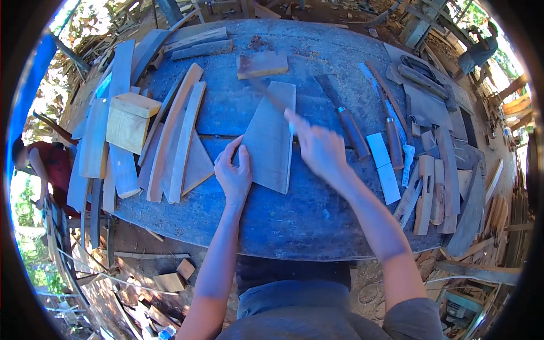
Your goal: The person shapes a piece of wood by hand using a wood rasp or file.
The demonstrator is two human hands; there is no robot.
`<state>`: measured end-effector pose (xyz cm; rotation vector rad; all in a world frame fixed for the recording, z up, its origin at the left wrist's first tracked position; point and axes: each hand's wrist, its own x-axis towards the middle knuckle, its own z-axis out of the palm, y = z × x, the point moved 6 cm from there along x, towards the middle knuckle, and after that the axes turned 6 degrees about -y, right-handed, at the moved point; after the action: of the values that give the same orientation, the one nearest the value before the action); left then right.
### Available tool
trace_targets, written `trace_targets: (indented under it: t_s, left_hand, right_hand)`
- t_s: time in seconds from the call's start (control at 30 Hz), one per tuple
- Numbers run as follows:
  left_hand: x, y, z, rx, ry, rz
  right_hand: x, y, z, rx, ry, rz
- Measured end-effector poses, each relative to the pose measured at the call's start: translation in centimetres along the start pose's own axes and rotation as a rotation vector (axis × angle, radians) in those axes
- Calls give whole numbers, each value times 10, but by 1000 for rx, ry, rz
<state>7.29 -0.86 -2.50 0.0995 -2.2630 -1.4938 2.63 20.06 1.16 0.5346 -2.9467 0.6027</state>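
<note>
A flat, tapering wooden board [272, 136] lies at the middle of the blue table, its narrow end pointing away from me. My left hand [233, 173] grips its left edge, fingers bent and thumb pressed against it. Above the board's right side, my right hand [322, 147] is closed round a long, thin, dark tool [267, 95], which slants up to the left across the board's far end. Motion blurs both this hand and the tool, and the tool's handle is hidden in the fingers. Just past the board sits a short wooden block [262, 65].
Wooden strips [175, 130] and a squared block [132, 122] crowd the left of the blue table [272, 226]. To the right lie wooden-handled tools [352, 133], a white sharpening-stone-like bar [383, 168] and wood pieces [425, 192]. People stand at far left [51, 170] and far right [479, 51].
</note>
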Motion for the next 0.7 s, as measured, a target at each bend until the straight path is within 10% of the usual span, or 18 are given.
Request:
trace_targets:
  t_s: [0.4, 0.7]
  left_hand:
    - [0, -9, 0, 51, 6, -16]
    - [-1, 1, -1, 70, 45, 40]
  right_hand:
    - [-77, -35, 2, 11, -170, -79]
    - [21, 8, -2, -51, 75, 22]
